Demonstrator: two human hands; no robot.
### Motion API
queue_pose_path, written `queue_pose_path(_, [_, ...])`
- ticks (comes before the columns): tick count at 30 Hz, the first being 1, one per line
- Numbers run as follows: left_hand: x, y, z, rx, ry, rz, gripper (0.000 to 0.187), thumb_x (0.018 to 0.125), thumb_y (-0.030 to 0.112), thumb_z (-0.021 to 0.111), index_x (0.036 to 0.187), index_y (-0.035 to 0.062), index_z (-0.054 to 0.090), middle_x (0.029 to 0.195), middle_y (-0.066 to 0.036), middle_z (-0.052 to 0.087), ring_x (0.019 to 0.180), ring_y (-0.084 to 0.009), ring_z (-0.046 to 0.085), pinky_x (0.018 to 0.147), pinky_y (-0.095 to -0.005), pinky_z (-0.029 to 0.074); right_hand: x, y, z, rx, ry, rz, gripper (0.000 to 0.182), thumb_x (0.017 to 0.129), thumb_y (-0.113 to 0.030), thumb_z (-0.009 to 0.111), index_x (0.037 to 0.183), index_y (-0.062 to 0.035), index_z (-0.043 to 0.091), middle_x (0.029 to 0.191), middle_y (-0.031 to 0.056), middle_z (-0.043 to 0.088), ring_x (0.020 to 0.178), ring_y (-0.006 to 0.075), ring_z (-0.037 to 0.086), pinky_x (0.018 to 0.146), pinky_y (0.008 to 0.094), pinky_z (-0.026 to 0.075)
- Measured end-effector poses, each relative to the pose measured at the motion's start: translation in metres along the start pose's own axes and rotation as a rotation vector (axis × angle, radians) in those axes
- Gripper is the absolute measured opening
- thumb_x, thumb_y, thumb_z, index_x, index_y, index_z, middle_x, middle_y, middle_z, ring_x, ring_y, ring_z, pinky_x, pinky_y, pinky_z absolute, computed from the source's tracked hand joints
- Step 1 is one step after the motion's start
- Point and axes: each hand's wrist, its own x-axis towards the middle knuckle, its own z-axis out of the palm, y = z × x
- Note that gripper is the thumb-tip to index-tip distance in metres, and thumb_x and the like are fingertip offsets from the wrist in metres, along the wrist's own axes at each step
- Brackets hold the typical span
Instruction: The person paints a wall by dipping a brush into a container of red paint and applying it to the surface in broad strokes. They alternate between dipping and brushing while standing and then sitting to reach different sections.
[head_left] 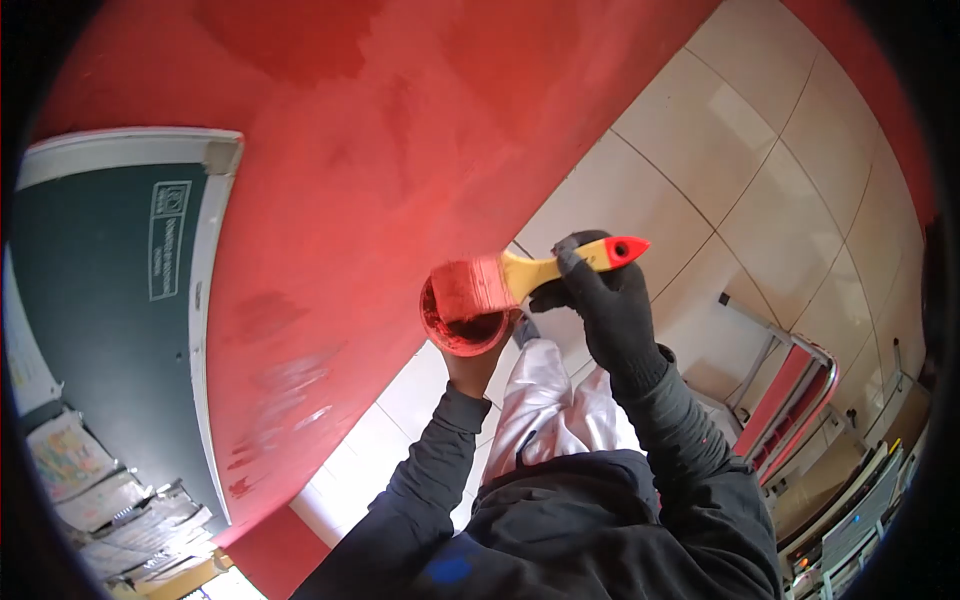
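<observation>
My right hand (610, 305), in a dark glove, grips the yellow handle of a wide paintbrush (530, 273) with a red tip. The brush's red-coated bristles rest over the mouth of a small round paint container (468, 345). Dark red paint shows inside it. My left hand (475, 368), bare, holds the container from below, and most of its fingers are hidden behind it. Beside both hands stands a red wall (350, 230) with darker patches and some pale, shiny marks.
A framed green board (110, 270) hangs on the wall at the left, with papers (95, 480) below it. Pale floor tiles (640, 190) lie at the right. A red folding item with a metal frame (790, 400) and stacked boards (855, 510) are at the lower right.
</observation>
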Motion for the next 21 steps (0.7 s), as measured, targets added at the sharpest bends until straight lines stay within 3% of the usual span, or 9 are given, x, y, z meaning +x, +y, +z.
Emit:
queue_pose_path(2, [0.009, -0.02, -0.002, -0.029, -0.052, -0.067, 0.077, 0.063, 0.013, 0.086, 0.126, 0.0024, 0.043, 0.118, -0.009, 0.055, 0.106, -0.0202, 0.055, 0.091, -0.0337, 0.046, 0.012, 0.011, 0.002, 0.079, 0.046, 0.002, 0.025, 0.091, -0.019, 0.057, 0.102, 0.0017, 0.05, 0.087, 0.0148, 0.06, 0.071, 0.0252, 0.066, 0.063, 0.0338, 0.056])
queue_pose_path(6, [0.04, -0.035, -0.007, 0.049, -0.025, 0.026, 0.074, 0.065, 0.015, 0.084, 0.125, 0.004, 0.044, 0.117, -0.008, 0.056, 0.106, -0.0202, 0.055, 0.091, -0.0338, 0.046, 0.049, 0.036, 0.012, 0.205, 0.216, -0.174, 0.027, 0.091, -0.02, 0.056, 0.105, 0.0021, 0.048, 0.09, 0.0157, 0.059, 0.078, 0.0261, 0.067, 0.069, 0.0366, 0.057])
queue_pose_path(10, [0.049, -0.051, -0.027, 0.115, -0.04, 0.109, 0.068, 0.068, 0.016, 0.082, 0.124, 0.0046, 0.045, 0.116, -0.007, 0.056, 0.105, -0.0201, 0.055, 0.091, -0.0341, 0.045, 0.093, 0.078, 0.032, 0.273, 0.325, -0.461, 0.021, 0.09, -0.01, 0.057, 0.105, 0.0016, 0.05, 0.089, 0.013, 0.061, 0.077, 0.0251, 0.067, 0.07, 0.0362, 0.057])
queue_pose_path(14, [0.038, -0.068, -0.06, 0.008, -0.097, 0.03, 0.065, 0.071, 0.015, 0.08, 0.124, 0.0043, 0.045, 0.115, -0.006, 0.055, 0.105, -0.0194, 0.054, 0.091, -0.0341, 0.045, 0.118, 0.086, 0.076, 0.239, 0.299, -0.643, 0.017, 0.09, -0.008, 0.058, 0.102, 0.0009, 0.052, 0.089, 0.0107, 0.06, 0.077, 0.0217, 0.066, 0.068, 0.0341, 0.057])
queue_pose_path(17, [0.028, -0.075, -0.082, -0.023, -0.174, -0.002, 0.064, 0.073, 0.013, 0.077, 0.127, 0.004, 0.043, 0.119, -0.007, 0.052, 0.11, -0.02, 0.051, 0.095, -0.0349, 0.042, 0.102, 0.053, 0.103, 0.042, 0.288, -0.749, 0.017, 0.089, -0.009, 0.059, 0.102, 0.0013, 0.052, 0.089, 0.0108, 0.06, 0.078, 0.0225, 0.066, 0.069, 0.0346, 0.057])
queue_pose_path(19, [0.021, -0.083, -0.093, -0.044, -0.191, -0.09, 0.067, 0.075, 0.013, 0.076, 0.13, 0.0033, 0.039, 0.126, -0.009, 0.048, 0.117, -0.0217, 0.047, 0.101, -0.0355, 0.037, 0.094, 0.036, 0.114, 0.251, 0.202, -0.852, 0.019, 0.089, -0.009, 0.059, 0.102, 0.0018, 0.052, 0.09, 0.0118, 0.06, 0.079, 0.0245, 0.067, 0.07, 0.0354, 0.057])
queue_pose_path(21, [0.02, -0.088, -0.098, -0.066, -0.191, -0.024, 0.068, 0.075, 0.013, 0.075, 0.131, 0.003, 0.038, 0.127, -0.01, 0.047, 0.118, -0.0221, 0.046, 0.102, -0.0354, 0.036, 0.098, 0.032, 0.108, 0.368, 0.14, -0.844, 0.023, 0.091, -0.013, 0.057, 0.106, 0.0026, 0.049, 0.092, 0.0139, 0.06, 0.081, 0.0285, 0.067, 0.072, 0.0372, 0.057])
